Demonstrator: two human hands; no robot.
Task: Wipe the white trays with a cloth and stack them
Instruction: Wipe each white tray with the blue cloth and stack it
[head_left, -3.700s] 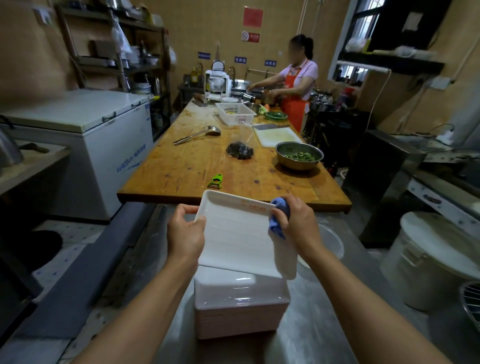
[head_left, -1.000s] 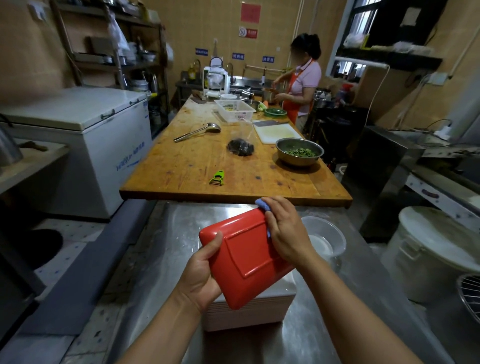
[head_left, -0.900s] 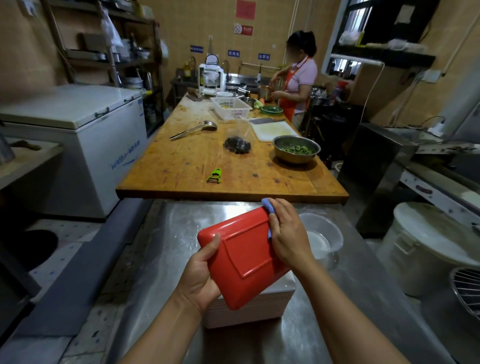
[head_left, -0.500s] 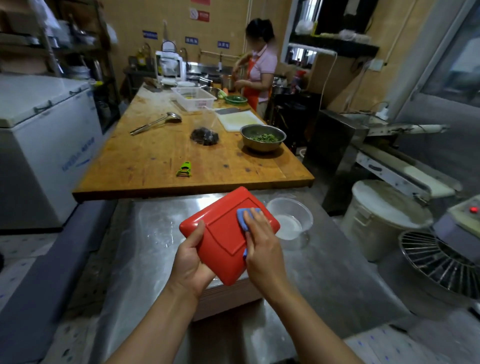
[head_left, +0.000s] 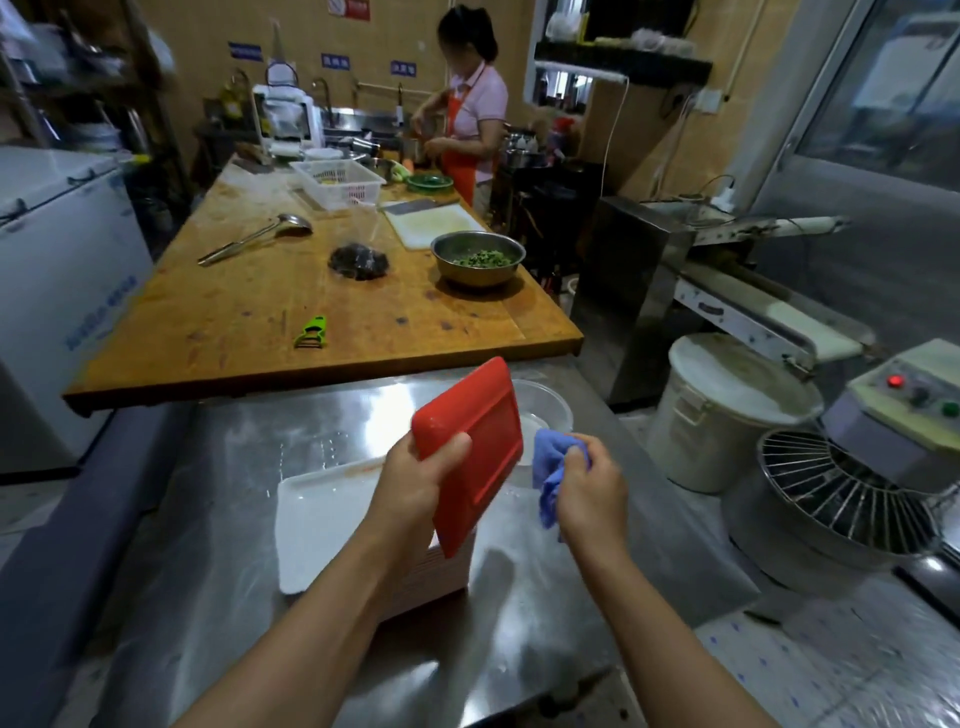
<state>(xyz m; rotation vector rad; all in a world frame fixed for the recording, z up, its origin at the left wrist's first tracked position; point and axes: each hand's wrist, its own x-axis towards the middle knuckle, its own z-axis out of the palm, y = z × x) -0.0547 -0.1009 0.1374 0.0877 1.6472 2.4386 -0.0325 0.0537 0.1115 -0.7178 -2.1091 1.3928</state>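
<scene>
My left hand (head_left: 418, 480) grips a tray (head_left: 480, 452) by its left edge, held nearly upright with its red underside facing me. To its right, my right hand (head_left: 589, 486) pinches a crumpled blue cloth (head_left: 550, 467), a small gap apart from the tray. Below both hands a stack of white trays (head_left: 322, 519) sits on the steel counter (head_left: 234, 597), its top tray wet and partly hidden by my left forearm.
A clear plastic bowl (head_left: 545, 410) stands on the counter just behind the tray. Beyond lies a wooden table (head_left: 234, 322) with a green peeler (head_left: 311, 332), a ladle, a metal bowl of greens (head_left: 478, 257) and a basket. A person works at the far end. A white bucket (head_left: 727, 410) and a mixer (head_left: 857, 483) stand right.
The cloth was rubbing the red underside; now my right hand has pulled it off to the right. My left hand has tipped the tray more upright. My view has swung right.
</scene>
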